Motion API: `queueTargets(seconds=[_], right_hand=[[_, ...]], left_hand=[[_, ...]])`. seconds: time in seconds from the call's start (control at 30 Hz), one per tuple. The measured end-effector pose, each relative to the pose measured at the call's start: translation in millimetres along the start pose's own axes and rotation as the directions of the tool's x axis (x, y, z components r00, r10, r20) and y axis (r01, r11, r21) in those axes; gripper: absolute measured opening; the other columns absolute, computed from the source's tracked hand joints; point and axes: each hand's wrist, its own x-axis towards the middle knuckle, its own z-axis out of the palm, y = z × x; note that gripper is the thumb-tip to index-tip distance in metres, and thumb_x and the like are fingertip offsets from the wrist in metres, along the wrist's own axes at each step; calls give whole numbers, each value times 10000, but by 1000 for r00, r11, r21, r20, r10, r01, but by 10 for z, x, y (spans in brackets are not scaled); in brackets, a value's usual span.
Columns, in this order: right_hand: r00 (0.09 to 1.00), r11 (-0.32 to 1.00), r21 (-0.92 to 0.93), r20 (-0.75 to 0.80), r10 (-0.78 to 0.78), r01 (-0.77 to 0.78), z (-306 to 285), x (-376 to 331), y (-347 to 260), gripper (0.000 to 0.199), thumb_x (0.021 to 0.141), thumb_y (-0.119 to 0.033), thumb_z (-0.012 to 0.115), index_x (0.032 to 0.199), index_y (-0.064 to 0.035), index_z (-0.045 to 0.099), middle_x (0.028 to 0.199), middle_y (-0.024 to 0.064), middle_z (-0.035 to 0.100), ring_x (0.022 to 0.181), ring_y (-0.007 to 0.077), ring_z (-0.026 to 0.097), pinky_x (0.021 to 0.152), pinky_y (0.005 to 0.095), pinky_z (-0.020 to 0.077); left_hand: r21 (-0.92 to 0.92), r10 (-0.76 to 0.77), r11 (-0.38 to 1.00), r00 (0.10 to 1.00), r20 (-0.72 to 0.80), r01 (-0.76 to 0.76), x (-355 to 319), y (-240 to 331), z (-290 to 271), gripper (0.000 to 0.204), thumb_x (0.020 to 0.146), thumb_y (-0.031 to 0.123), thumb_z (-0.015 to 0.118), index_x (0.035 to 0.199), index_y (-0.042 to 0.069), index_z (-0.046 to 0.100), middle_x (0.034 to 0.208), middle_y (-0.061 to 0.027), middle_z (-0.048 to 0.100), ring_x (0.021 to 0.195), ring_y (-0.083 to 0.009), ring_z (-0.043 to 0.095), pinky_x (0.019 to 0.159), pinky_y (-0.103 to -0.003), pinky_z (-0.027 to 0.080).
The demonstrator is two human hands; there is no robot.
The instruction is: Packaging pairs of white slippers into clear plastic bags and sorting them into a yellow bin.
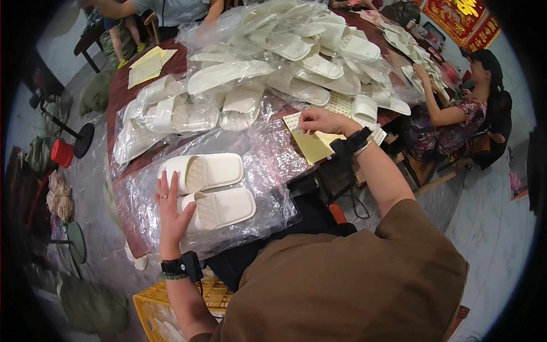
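Note:
A pair of white slippers (219, 171) lies side by side on clear plastic bags (273, 208) before me. My left hand (172, 210) is open, its fingers spread over the left ends of both slippers. My right hand (326, 121) is closed in a pinch just above a yellow backing sheet with small printed labels (312, 149). Whatever is between those fingertips, if anything, is too small to make out. Beyond my hands, a large heap of white slippers in clear bags (290, 51) covers much of the dark red table (128, 117).
More label sheets (149, 66) lie at the table's far left. A yellow crate (149, 310) stands below my left forearm. At the right sits a co-worker (456, 114) beside more slippers; another person (176, 14) is at the far side. A red bucket (62, 153) stands on the left floor.

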Motion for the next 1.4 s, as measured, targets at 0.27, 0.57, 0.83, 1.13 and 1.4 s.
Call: queueTargets(seconds=[0.27, 0.57, 0.83, 1.13, 1.4], right_hand=[[924, 864, -351, 259, -281, 361, 469, 91, -899, 159, 938, -195, 653, 949, -38, 637, 835, 16, 639, 755, 116, 577, 665, 292, 473], [678, 540, -460, 661, -321, 705, 1389, 891, -1457, 153, 879, -177, 663, 886, -31, 616, 785, 110, 615, 725, 267, 589, 665, 384, 468], [573, 230, -527, 778, -258, 818, 1689, 1383, -1532, 133, 790, -148, 646, 867, -43, 672, 811, 154, 670, 738, 360, 628, 667, 439, 496], [587, 349, -496, 773, -240, 795, 1833, 1424, -1507, 121, 787, -105, 679, 861, -23, 627, 887, 137, 641, 854, 355, 631, 736, 446, 496], [626, 428, -459, 618, -476, 779, 1613, 1403, -1389, 199, 787, -132, 737, 898, -29, 608, 874, 130, 622, 841, 329, 615, 739, 427, 486]], left_hand=[[-1, -12, 1000, 999, -30, 12, 29, -35, 34, 822, 832, 496, 677, 1537, 211, 362, 1630, -155, 210, 1493, -448, 142, 1177, -610, 56], [-2, -18, 1000, 999, -36, 18, -12, -56, 32, 814, 828, 515, 697, 1529, 252, 377, 1632, -145, 209, 1493, -453, 128, 1179, -611, 50], [9, -19, 1000, 999, -37, 19, 9, -46, 37, 809, 827, 551, 677, 1524, 265, 384, 1629, -144, 212, 1489, -457, 132, 1182, -607, 51], [-2, -17, 1000, 999, -41, 17, -24, -33, 68, 804, 822, 561, 674, 1517, 262, 399, 1617, -152, 237, 1485, -455, 151, 1186, -600, 69], [17, -27, 999, 999, -23, 27, 11, -60, 22, 828, 829, 531, 646, 1541, 225, 355, 1625, -150, 222, 1503, -427, 121, 1188, -590, 33]])
